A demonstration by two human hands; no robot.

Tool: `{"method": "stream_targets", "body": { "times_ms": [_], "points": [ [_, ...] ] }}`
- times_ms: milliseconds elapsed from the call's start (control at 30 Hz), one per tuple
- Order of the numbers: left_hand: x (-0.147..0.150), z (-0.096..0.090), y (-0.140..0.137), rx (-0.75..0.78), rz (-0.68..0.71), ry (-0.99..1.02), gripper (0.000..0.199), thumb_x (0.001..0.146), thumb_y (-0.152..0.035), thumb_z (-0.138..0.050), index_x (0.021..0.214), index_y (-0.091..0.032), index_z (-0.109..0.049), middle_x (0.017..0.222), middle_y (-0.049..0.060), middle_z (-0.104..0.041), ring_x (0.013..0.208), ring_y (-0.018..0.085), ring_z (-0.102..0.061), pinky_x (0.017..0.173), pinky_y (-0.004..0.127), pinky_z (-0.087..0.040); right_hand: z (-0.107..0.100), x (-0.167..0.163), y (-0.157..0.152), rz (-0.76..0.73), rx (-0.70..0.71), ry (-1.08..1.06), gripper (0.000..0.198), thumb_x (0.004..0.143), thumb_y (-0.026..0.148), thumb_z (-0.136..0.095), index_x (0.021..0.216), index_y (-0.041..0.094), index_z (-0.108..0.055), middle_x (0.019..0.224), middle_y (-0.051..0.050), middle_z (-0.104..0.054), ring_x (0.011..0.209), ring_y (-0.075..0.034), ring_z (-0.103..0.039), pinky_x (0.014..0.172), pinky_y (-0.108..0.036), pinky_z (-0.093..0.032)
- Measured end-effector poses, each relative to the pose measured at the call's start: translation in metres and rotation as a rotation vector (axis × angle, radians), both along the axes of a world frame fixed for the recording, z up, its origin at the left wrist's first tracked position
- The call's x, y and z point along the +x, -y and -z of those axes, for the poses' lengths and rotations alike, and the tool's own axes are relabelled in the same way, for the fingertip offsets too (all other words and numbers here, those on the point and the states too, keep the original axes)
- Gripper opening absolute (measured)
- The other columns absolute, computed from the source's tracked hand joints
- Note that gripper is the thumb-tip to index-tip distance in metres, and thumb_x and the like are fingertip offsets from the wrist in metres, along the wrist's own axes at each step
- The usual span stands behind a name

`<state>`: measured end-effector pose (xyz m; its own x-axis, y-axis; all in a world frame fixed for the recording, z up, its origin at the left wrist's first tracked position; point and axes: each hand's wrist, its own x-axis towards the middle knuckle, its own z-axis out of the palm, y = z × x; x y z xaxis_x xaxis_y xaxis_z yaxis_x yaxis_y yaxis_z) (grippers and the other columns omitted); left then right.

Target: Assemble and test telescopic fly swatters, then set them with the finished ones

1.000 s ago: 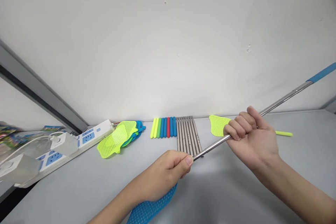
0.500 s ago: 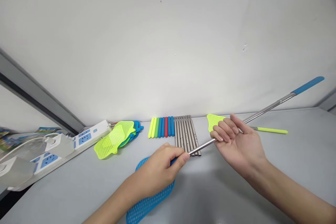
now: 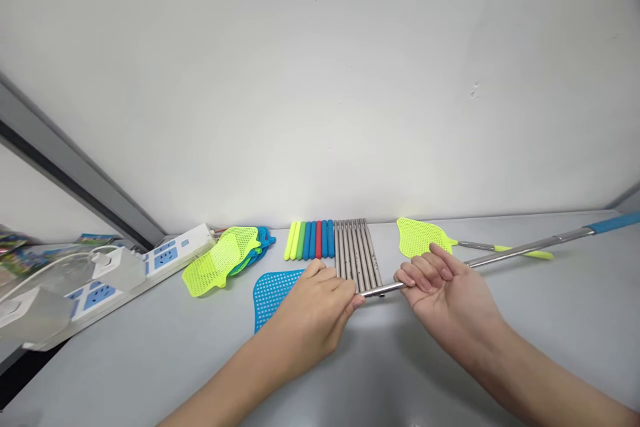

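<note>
A blue fly swatter (image 3: 274, 293) with an extended metal rod is held across the front of me in both hands. My left hand (image 3: 317, 310) is closed around the place where the head meets the rod, hiding that joint and part of the mesh. Farther along, my right hand (image 3: 447, 290) has its palm turned up and its fingers curled round the silvery rod. The blue handle grip (image 3: 616, 222) reaches the right edge of the view. Behind the rod, a yellow fly swatter (image 3: 425, 237) with a short rod lies on the table.
Along the wall lie a row of coloured handle grips (image 3: 310, 240) and several metal rods (image 3: 354, 250). Left of them is a pile of yellow and blue swatter heads (image 3: 220, 260). A white power strip (image 3: 193, 247) with plugged-in adapters runs along the left of the grey table (image 3: 150, 373).
The swatter has turned flatter: its blue grip has dropped and its head has risen toward the table's back. My right hand has moved slightly down. Both hands keep hold.
</note>
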<state>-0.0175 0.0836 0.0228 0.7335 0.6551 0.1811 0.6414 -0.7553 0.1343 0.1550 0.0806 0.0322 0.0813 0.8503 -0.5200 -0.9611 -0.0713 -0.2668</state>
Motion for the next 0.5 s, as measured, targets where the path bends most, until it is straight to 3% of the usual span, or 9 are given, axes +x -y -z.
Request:
{"method": "stream_targets", "body": {
  "times_ms": [500],
  "points": [
    [0.004,-0.011,0.015,-0.487,-0.079,0.202,0.033,0.090,-0.032,-0.023,0.061,-0.018,-0.030,0.059,-0.004,-0.037,0.066,0.011,-0.039,0.066,0.024,-0.033,0.002,-0.014,0.020,0.036,0.160,0.069,0.041,0.071,0.019,-0.050,0.051,0.019,-0.014,0.046,0.008,-0.008,0.040,-0.008,-0.010,0.037,-0.022,-0.019]
  ]
}}
